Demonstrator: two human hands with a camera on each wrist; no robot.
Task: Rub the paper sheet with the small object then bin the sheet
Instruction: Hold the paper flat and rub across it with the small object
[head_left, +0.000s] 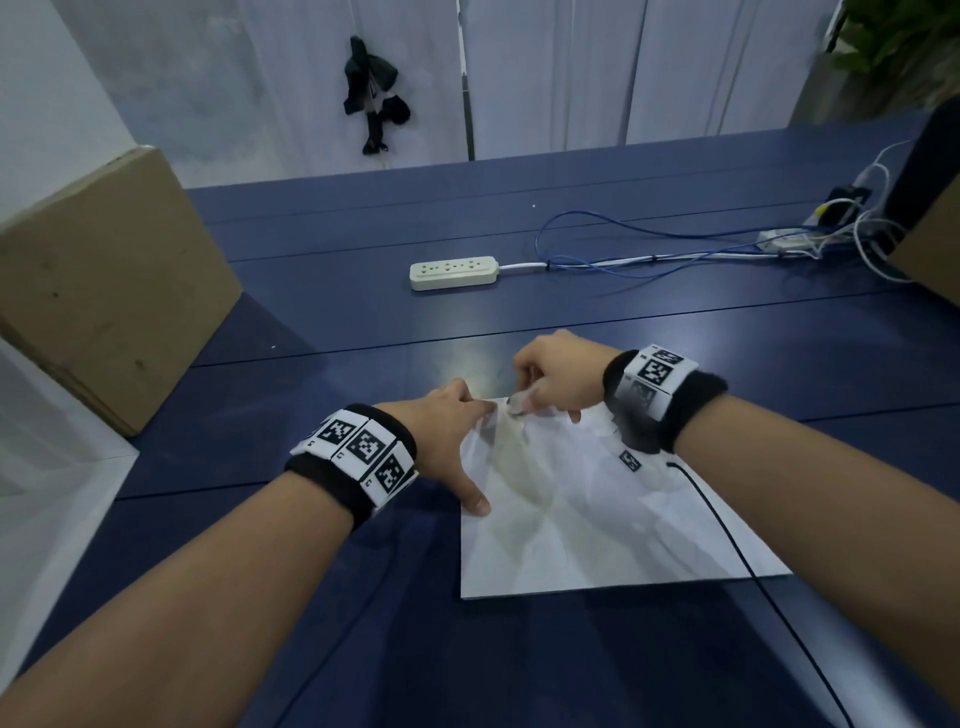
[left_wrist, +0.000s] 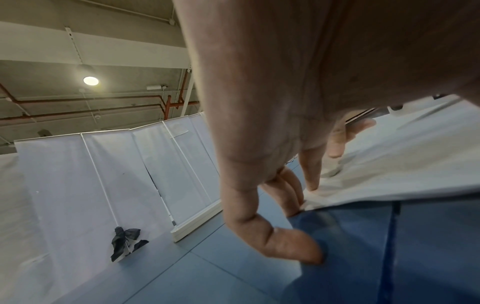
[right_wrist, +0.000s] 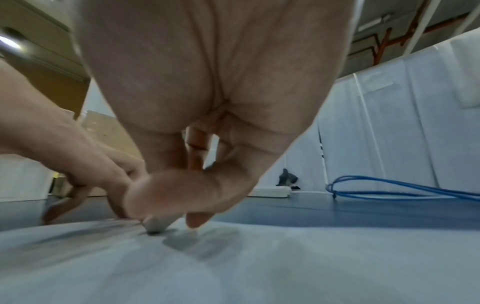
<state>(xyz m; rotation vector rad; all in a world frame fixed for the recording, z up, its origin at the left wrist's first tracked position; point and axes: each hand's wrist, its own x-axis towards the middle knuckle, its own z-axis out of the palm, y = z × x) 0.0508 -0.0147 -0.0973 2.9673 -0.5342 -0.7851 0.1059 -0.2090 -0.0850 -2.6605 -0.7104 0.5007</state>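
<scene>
Mostly, right hand (head_left: 558, 376) hides small object (right_wrist: 155, 223).

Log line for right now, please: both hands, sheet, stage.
stage: rubbing | right hand: pinches small object on paper sheet far corner | left hand: fingers spread, press sheet to table | bin: not in view

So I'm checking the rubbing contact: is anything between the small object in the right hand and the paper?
Nothing visible: the right hand pinches the small object, whose tip meets the paper sheet directly.
</scene>
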